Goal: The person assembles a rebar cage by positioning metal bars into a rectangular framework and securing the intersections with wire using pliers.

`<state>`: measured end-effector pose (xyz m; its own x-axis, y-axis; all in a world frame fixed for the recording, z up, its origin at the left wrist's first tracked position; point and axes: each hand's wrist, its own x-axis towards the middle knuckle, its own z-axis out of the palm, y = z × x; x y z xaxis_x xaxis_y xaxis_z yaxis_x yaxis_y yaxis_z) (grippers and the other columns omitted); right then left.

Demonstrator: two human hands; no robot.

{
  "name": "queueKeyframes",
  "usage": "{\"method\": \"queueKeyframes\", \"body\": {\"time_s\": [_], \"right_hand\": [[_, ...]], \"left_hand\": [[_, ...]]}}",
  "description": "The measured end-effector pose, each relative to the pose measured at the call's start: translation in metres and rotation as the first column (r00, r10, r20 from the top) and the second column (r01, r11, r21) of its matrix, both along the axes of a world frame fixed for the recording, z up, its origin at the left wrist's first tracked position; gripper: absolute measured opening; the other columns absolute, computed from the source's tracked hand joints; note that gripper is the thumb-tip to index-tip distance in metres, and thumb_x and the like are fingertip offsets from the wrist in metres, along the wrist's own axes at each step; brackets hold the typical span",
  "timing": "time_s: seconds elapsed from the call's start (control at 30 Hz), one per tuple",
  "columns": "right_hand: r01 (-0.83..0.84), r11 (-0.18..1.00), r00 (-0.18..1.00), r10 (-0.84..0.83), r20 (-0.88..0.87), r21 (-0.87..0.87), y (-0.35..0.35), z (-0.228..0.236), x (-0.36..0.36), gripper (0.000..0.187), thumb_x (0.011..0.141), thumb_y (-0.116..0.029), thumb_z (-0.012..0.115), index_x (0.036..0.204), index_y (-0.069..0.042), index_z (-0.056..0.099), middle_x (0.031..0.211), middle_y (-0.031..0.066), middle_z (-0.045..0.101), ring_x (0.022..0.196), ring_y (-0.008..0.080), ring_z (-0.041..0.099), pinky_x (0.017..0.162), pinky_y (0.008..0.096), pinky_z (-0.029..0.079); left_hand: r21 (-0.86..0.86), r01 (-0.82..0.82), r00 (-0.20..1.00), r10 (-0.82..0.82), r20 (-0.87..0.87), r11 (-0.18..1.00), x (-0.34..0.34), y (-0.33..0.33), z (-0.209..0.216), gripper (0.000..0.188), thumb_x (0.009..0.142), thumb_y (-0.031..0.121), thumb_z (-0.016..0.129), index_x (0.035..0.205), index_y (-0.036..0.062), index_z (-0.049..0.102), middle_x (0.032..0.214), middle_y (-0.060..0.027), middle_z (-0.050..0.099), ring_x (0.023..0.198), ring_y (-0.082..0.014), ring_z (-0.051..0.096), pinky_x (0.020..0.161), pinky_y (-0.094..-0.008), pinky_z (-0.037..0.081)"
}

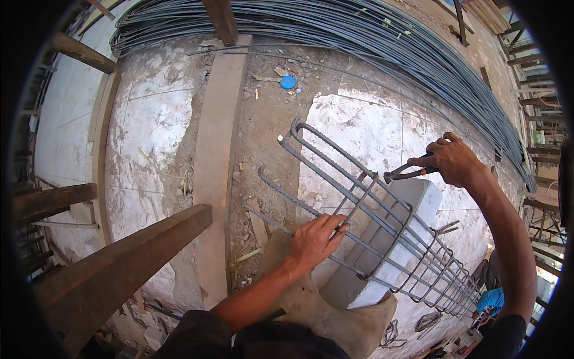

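A cage of ribbed steel rebar (pixel 327 170) with square wire stirrups (pixel 411 216) runs from the middle toward the lower right. Its near ends are bent into hooks. My left hand (pixel 317 239) is closed around the lower left corner of the nearest stirrup, beside a long bar. In my right hand (pixel 452 160) is a pair of pincers (pixel 411 175), held by the handles. The pincers' jaws are at the upper right corner of that stirrup, where it meets a bar. Whether they grip tie wire there is too small to tell.
A pale block (pixel 424 192) stands under the cage. Long rebar (pixel 382 54) lies bundled across the far side. A timber plank (pixel 213 149) and a wooden post (pixel 131 251) are on the left. At the lower right is another person in a blue top (pixel 491 299).
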<state>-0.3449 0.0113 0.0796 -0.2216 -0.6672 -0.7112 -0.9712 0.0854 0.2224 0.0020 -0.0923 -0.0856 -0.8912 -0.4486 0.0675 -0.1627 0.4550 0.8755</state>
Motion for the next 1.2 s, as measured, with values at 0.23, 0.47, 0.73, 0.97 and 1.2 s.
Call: {"method": "queueKeyframes", "body": {"time_s": [0.23, 0.47, 0.73, 0.97, 1.2], "right_hand": [[0.011, 1.000, 1.000, -0.011, 0.006, -0.003, -0.002, -0.002, -0.005, 0.044, 0.101, -0.022, 0.063, 0.138, -0.046, 0.066, 0.107, 0.0004, 0.070, 0.113, 0.0203, 0.066, 0.118, 0.0476, 0.042], [0.019, 0.999, 0.999, -0.017, 0.041, -0.035, -0.005, -0.004, -0.010, 0.044, 0.099, -0.022, 0.065, 0.136, -0.046, 0.067, 0.106, -0.0001, 0.070, 0.113, 0.0205, 0.066, 0.117, 0.0468, 0.042], [-0.035, 0.991, 0.998, 0.042, 0.054, -0.132, 0.005, -0.015, -0.019, 0.050, 0.097, -0.013, 0.066, 0.136, -0.043, 0.068, 0.103, -0.0012, 0.072, 0.107, 0.0193, 0.067, 0.113, 0.0432, 0.045], [-0.007, 0.997, 0.996, 0.015, 0.093, -0.079, -0.009, -0.015, -0.017, 0.047, 0.097, -0.021, 0.064, 0.138, -0.045, 0.066, 0.106, -0.0019, 0.073, 0.108, 0.0199, 0.067, 0.115, 0.0437, 0.045], [-0.090, 0.994, 0.986, 0.098, 0.137, -0.065, -0.034, -0.018, -0.029, 0.053, 0.095, -0.016, 0.067, 0.139, -0.046, 0.065, 0.107, -0.0026, 0.072, 0.109, 0.0207, 0.067, 0.120, 0.0441, 0.042]], "left_hand": [[0.002, 0.013, 1.000, -0.013, 0.010, 1.000, -0.002, 0.000, -0.001, 0.019, 0.098, 0.024, 0.072, 0.113, 0.0119, 0.069, 0.087, -0.0072, 0.066, 0.073, -0.0316, 0.069, 0.064, -0.0425, 0.055], [-0.032, 0.003, 1.000, -0.003, -0.001, 0.999, -0.001, 0.001, -0.004, 0.020, 0.098, 0.022, 0.073, 0.114, 0.0125, 0.069, 0.087, -0.0066, 0.065, 0.071, -0.0300, 0.068, 0.063, -0.0416, 0.054], [-0.058, -0.004, 1.000, 0.004, 0.007, 0.998, -0.004, 0.010, -0.011, 0.023, 0.093, 0.023, 0.077, 0.113, 0.0146, 0.071, 0.086, -0.0042, 0.065, 0.069, -0.0264, 0.068, 0.060, -0.0380, 0.053], [-0.109, -0.034, 0.999, 0.033, -0.006, 0.993, -0.006, 0.007, -0.011, 0.021, 0.091, 0.022, 0.078, 0.110, 0.0151, 0.072, 0.083, -0.0026, 0.065, 0.068, -0.0237, 0.068, 0.060, -0.0361, 0.053], [-0.089, -0.050, 0.999, 0.050, -0.007, 0.995, -0.009, 0.005, -0.009, 0.019, 0.091, 0.021, 0.079, 0.108, 0.0151, 0.073, 0.084, -0.0021, 0.066, 0.067, -0.0228, 0.067, 0.060, -0.0349, 0.052]]}}
